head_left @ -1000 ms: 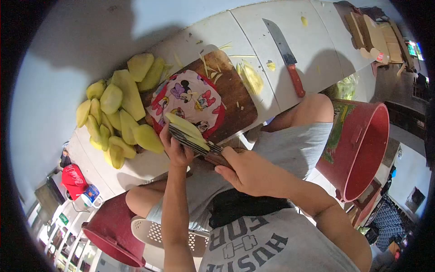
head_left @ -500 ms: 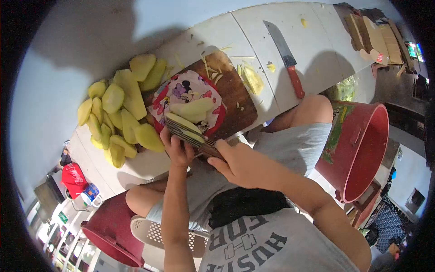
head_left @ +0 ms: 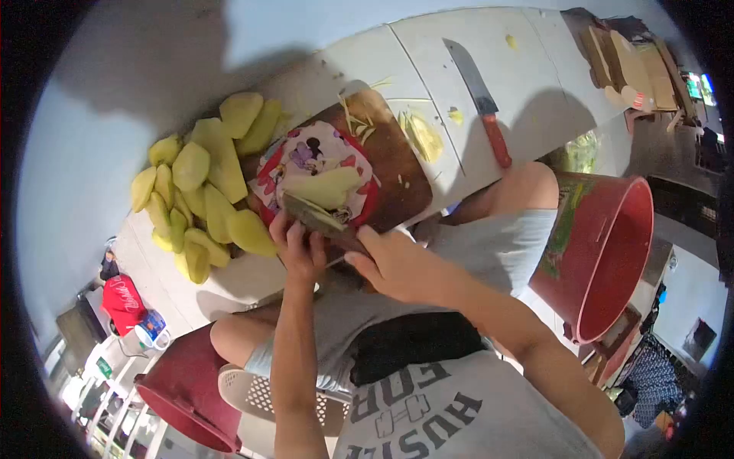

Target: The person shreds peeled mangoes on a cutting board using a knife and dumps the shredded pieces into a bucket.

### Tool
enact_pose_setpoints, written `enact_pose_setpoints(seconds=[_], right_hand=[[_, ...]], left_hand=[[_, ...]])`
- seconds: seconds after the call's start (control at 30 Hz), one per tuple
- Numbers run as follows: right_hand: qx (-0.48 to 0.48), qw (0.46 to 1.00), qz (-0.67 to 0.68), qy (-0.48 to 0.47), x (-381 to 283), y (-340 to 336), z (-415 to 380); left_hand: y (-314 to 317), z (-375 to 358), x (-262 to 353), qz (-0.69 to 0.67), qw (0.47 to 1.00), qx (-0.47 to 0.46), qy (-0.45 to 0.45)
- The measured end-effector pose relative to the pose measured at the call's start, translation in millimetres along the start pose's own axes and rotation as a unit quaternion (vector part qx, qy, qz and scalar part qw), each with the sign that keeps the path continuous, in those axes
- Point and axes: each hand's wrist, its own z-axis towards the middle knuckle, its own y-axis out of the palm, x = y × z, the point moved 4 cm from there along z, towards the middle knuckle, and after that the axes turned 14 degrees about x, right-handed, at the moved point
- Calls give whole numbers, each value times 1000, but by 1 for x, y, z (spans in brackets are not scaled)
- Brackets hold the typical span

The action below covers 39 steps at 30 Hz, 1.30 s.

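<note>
My right hand (head_left: 405, 264) is closed round the handle of a knife (head_left: 325, 222), its dark blade slanting up and left over a pink-and-red cartoon-print cloth (head_left: 310, 149). Close by the blade, my left hand (head_left: 298, 249) has its fingers curled at a piece of peeled pale-green fruit, mostly hidden behind the blade and fingers. Another peeled fruit piece (head_left: 327, 186) lies on the cloth just beyond. Under the cloth is a brown wooden cutting board (head_left: 401, 176) with thin shreds on it.
Several peeled fruits (head_left: 206, 183) are heaped left of the board. A red-handled knife (head_left: 482, 92) rests on the white tiled surface (head_left: 367, 53), near a fruit offcut (head_left: 423, 138). One red bucket (head_left: 604, 252) stands at the right, another red tub (head_left: 187, 390) at lower left.
The knife in my right hand has shifted slightly down and its blade has turned, so it looks narrower and less striped. My left hand has barely moved.
</note>
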Motion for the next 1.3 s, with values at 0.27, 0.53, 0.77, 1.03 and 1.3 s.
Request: enact_pose_setpoints(seconds=[0.27,0.53,0.77,1.03,1.3], right_hand=[[-16,999,44,0,-18,-17,-28],[17,1000,-12,-18,18,23,14],[-4,999,35,3,-17,-13,-25],[-2,997,79,20,-2,-2,-28],[11,998,50,38,24,33,-8]], left_hand=[[-1,-17,-15,-30,999,33,-24],[-2,0,-7,13,1000,18,-6],[-6,-6,-2,1,1000,20,-7],[-3,-8,-5,-14,999,35,-1],[-8,-6,2,7,1000,16,-3]])
